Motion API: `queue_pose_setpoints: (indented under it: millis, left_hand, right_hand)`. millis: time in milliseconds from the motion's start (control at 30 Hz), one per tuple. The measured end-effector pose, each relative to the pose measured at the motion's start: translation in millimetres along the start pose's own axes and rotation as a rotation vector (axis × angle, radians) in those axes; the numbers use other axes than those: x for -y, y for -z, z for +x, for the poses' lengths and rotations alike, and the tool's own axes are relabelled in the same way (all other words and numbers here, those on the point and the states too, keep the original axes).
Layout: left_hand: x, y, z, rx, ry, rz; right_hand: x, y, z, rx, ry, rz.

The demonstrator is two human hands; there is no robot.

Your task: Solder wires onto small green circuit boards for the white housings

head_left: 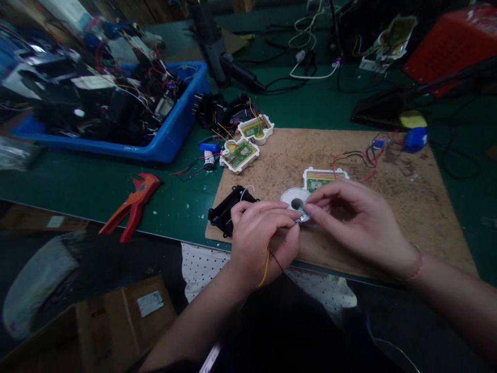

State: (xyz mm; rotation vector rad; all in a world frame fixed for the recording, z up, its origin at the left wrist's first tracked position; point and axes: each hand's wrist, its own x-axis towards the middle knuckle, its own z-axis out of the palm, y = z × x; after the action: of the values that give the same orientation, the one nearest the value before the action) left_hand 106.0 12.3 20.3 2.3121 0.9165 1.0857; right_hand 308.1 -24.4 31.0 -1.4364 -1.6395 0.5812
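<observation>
My left hand (pixel 264 233) is closed in a pinch, palm turned inward. A thin yellow wire (pixel 266 267) and a dark wire (pixel 276 260) hang from beneath its fingers. Close to its fingertips is a tiny greenish piece (pixel 302 212), too small to make out clearly. My right hand (pixel 355 223) pinches thumb to forefinger at the same spot; what it grips is hidden. A white spool (pixel 288 197) with a dark centre hole lies just behind the fingertips. Beyond the right fingers sits a white-framed circuit module (pixel 320 177), partly covered. A black plastic housing (pixel 225 210) is beside my left hand.
Under the work lies a brown board (pixel 404 207) on the green table. Two more white-framed modules (pixel 243 155) rest at its far left corner. Red-handled cutters (pixel 135 204) lie left, below a blue crate (pixel 163 140) of parts. A red box (pixel 450 49) stands back right.
</observation>
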Motion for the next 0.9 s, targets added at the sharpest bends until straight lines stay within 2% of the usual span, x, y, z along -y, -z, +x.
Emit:
queue_pose_setpoints:
  millis: [700,900]
  left_hand:
    - [2.3,-1.4,3.5,0.014,-0.036,-0.035]
    - [6.5,-2.5,4.8,0.041,-0.018,-0.054]
  right_hand:
    - [0.8,-0.4,-0.6,-0.013,0.044,-0.008]
    - [0.7,-0.6,0.5,-0.001,0.013,-0.011]
